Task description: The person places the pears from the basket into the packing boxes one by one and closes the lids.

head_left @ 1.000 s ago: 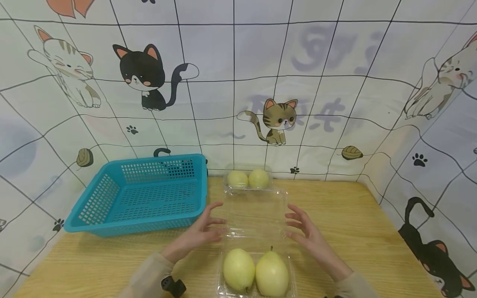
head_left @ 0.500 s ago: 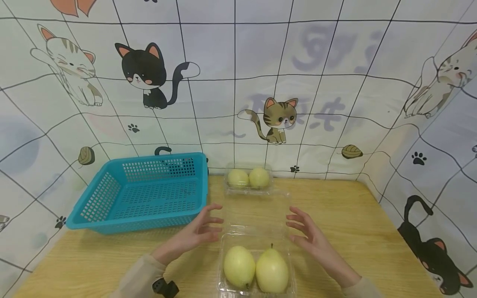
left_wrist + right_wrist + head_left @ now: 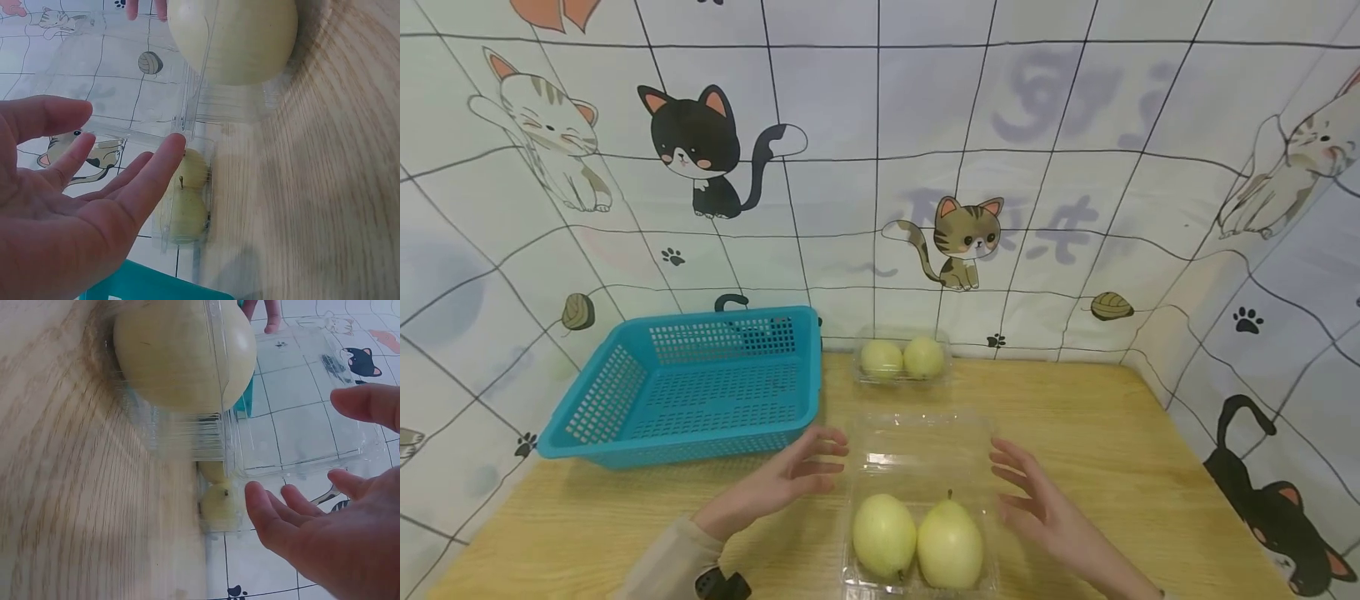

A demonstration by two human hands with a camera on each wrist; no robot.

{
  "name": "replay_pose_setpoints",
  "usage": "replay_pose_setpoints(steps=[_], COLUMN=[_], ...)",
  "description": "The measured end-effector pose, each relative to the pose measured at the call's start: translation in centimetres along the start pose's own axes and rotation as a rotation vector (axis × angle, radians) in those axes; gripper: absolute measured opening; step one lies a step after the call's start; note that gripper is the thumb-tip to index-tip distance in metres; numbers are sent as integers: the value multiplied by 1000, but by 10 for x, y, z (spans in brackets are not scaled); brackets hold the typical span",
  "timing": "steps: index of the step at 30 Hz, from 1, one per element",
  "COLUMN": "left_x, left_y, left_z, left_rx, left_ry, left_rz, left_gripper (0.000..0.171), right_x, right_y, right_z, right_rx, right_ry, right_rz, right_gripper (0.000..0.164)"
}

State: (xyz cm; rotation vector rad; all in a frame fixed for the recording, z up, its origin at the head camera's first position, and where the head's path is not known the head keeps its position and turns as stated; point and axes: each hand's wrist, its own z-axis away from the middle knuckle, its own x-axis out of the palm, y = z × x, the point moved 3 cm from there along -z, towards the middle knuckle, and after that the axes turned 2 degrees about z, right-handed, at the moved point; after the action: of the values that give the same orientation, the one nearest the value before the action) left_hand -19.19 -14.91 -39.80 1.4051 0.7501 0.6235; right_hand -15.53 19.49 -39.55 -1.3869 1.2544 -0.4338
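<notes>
In the head view, a clear plastic clamshell box [image 3: 844, 575] on the table holds two large pale yellow-green pears [image 3: 951, 543]. Its hinged lid [image 3: 925, 429] is partly raised at the back; both wrist views show it standing up from the box [image 3: 215, 419]. My left hand [image 3: 782, 483] is at the lid's left side, fingers spread and slightly bent. Opposite it, my right hand [image 3: 1048, 512] has its fingertips right by the lid's right edge. Neither hand curls round anything. The left wrist view shows the fingertips [image 3: 172, 147] near the lid's lower corner.
A turquoise plastic basket [image 3: 677, 454] stands at the back left of the wooden table [image 3: 1075, 417]. Behind the box, a closed clear box [image 3: 943, 379] with two more pears [image 3: 882, 358] sits against the cat-patterned wall sheet [image 3: 835, 208].
The lid has tilted up from lying back, its far edge coming nearer to me. Both hands have shifted slightly nearer me, staying on either side of it.
</notes>
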Motion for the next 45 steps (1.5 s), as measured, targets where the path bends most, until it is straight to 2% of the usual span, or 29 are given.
replay_pose_setpoints(steps=[2,5,12,14,17,21,23,30,34,36,41,43,45], left_x=[1,1,4,6,8,10,11,16,20,22,28,29,30], left_y=[0,-2,-7,-8,-8,-9,-10,-13,-14,-15,-18,-19,-19], left_z=[2,6,19,21,23,26,28,33,36,38,40,41,41], left_rx=[4,-2,-85,-98,-110,-108,-106,-109,-104,-110,-117,-107,-98], left_ry=[-5,-17,-51,-48,-37,-25,-20,-14,-3,2,-10,-20,-28], left_rz=[-1,7,44,48,47,40,36,38,46,48,58,69,83], left_gripper=[45,43,38,39,40,38,38,40,40,40,40,40,41], right_x=[0,1,4,3,3,2,1,3,5,6,10,11,11], right_y=[-2,-4,-9,-9,-7,-1,2,5,7,7,4,8,12], right_z=[5,12,22,24,25,28,29,29,32,34,39,40,41], right_rx=[7,73,248,260,200,143,163,344,255,168,196,236,222], right_ry=[-31,-96,-188,-194,-213,-262,-281,-287,-304,-307,-289,-294,-302], right_rz=[15,-1,-97,-91,-86,-170,-204,-227,-244,-228,-182,-225,-261], right_gripper=[72,74,66,64,62,59,57,53,53,58,72,69,67])
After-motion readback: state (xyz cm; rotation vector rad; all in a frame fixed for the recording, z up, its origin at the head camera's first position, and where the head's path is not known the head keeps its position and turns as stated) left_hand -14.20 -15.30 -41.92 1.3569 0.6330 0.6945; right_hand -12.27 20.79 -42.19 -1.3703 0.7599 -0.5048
